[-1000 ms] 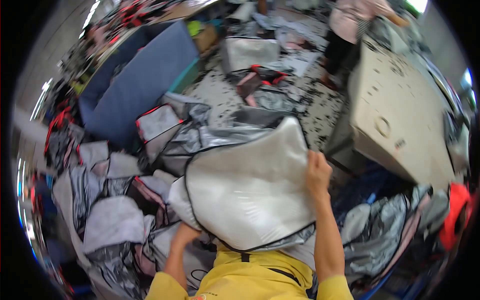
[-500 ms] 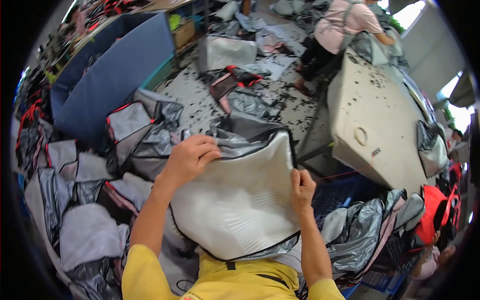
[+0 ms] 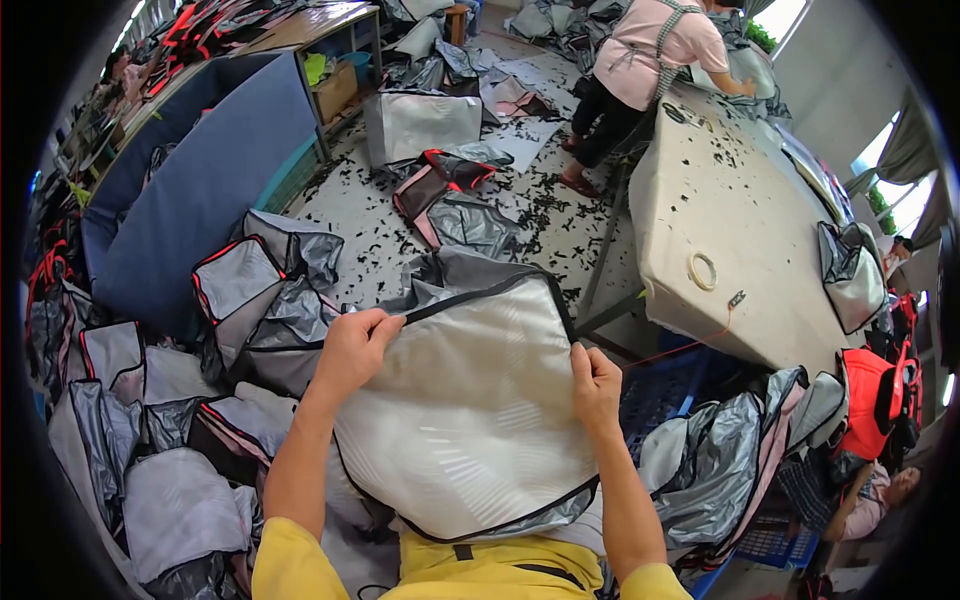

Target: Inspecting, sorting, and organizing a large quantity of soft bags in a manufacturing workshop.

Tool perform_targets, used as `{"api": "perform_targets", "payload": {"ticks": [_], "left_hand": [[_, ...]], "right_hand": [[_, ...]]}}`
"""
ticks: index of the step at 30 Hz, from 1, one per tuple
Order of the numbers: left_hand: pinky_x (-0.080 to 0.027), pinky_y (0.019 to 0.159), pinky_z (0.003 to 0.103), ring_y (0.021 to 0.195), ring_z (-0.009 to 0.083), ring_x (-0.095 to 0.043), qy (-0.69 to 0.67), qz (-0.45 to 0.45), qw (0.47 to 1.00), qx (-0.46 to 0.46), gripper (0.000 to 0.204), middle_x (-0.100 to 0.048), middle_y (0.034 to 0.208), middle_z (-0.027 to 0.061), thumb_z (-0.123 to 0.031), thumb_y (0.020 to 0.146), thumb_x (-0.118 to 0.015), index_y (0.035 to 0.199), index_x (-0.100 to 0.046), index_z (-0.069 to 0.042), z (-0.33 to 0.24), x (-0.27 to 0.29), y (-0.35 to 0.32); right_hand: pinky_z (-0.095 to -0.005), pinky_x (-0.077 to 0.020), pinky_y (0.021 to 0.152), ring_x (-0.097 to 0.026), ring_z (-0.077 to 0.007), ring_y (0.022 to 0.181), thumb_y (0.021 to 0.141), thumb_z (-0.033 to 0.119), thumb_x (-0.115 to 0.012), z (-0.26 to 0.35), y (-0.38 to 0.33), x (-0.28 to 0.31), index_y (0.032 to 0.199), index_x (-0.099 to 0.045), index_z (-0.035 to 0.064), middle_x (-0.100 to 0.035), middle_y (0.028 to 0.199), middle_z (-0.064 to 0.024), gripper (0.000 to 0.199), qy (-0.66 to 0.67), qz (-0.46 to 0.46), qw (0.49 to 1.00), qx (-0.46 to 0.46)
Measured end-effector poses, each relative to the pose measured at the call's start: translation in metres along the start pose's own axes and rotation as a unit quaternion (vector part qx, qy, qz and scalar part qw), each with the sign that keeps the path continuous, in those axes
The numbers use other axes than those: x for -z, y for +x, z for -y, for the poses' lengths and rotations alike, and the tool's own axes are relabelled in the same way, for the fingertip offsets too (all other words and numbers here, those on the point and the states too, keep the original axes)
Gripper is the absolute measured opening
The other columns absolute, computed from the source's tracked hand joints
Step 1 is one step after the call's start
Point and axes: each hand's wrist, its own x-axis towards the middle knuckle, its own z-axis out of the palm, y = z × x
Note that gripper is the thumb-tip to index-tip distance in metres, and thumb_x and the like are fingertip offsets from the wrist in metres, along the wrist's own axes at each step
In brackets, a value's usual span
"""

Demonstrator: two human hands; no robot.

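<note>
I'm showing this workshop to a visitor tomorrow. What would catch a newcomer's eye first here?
First, the big silvery-white fabric panel with black edging at centre, gripped at its top edge by the left hand and at its right edge by the right hand. Next, the heaps of grey and red-trimmed fabric pieces on the left, and the large white worktable at upper right, where a person in a pink top works.

A fabric panel (image 3: 470, 410) lies spread in front of the person, the left hand (image 3: 352, 345) at its upper left edge and the right hand (image 3: 596, 385) at its right edge, with more panels (image 3: 250, 300) heaped on the floor (image 3: 360, 215) to the left and a worktop (image 3: 720, 220) beyond to the right.
</note>
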Motion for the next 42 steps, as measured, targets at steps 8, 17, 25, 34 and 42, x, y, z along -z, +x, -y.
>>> {"api": "perform_targets", "payload": {"ticks": [8, 17, 25, 34, 42], "left_hand": [[-0.032, 0.052, 0.031, 0.06, 0.0053, -0.037, -0.03, 0.018, 0.997, 0.068, 0.036, -0.043, 0.062, -0.0059, -0.024, 0.102, -0.066, 0.077, -0.063, 0.003, 0.023, 0.005, -0.005], [-0.044, 0.059, 0.038, 0.061, 0.0202, -0.055, 0.081, -0.027, 0.996, -0.011, 0.027, -0.059, 0.068, 0.0054, -0.024, 0.1, -0.067, 0.089, -0.067, 0.001, -0.002, 0.002, -0.004], [-0.054, 0.076, 0.047, 0.09, 0.0381, -0.067, 0.088, -0.036, 0.986, -0.14, 0.017, -0.07, 0.098, 0.0139, -0.023, 0.098, -0.065, 0.104, -0.07, -0.007, -0.09, -0.07, 0.037], [-0.05, 0.069, 0.053, 0.084, 0.0424, -0.064, 0.01, 0.102, 0.979, -0.174, 0.017, -0.067, 0.095, 0.0136, -0.025, 0.102, -0.056, 0.105, -0.062, -0.009, -0.105, -0.123, 0.021], [-0.047, 0.072, 0.032, 0.075, 0.0148, -0.052, -0.179, 0.358, 0.914, 0.069, 0.017, -0.062, 0.083, 0.0061, -0.015, 0.102, -0.055, 0.107, -0.062, 0.001, -0.07, -0.164, -0.004]], "right_hand": [[-0.0288, -0.0323, 0.054, -0.035, -0.006, 0.063, 0.104, 0.027, -0.065, 0.006, 0.004, -0.009, 0.074, -0.054, -0.0001, -0.04, 0.064, 0.0051, 0.042, 0.003, 0.034, 0.999, -0.015], [-0.0272, -0.0321, 0.055, -0.036, -0.0052, 0.064, 0.104, 0.025, -0.065, 0.007, -0.003, -0.009, 0.074, -0.056, 0.0005, -0.041, 0.065, 0.0062, 0.04, 0.04, 0.034, 0.998, -0.02], [-0.0259, -0.0285, 0.056, -0.033, -0.0037, 0.066, 0.105, 0.021, -0.063, 0.013, -0.021, -0.008, 0.072, -0.047, 0.0045, -0.039, 0.067, 0.0092, 0.041, 0.045, 0.053, 0.998, -0.007], [-0.0323, -0.0465, 0.062, -0.052, -0.0186, 0.064, 0.095, 0.024, -0.074, 0.082, 0.037, 0.018, 0.101, -0.075, 0.003, -0.057, 0.081, -0.0058, 0.022, -0.056, -0.052, 0.991, 0.11], [-0.0316, -0.04, 0.054, -0.051, -0.013, 0.056, 0.098, 0.035, -0.07, -0.036, 0.009, 0.016, 0.081, -0.074, 0.0018, -0.062, 0.064, -0.0034, 0.037, 0.106, 0.174, 0.97, -0.133]]}}
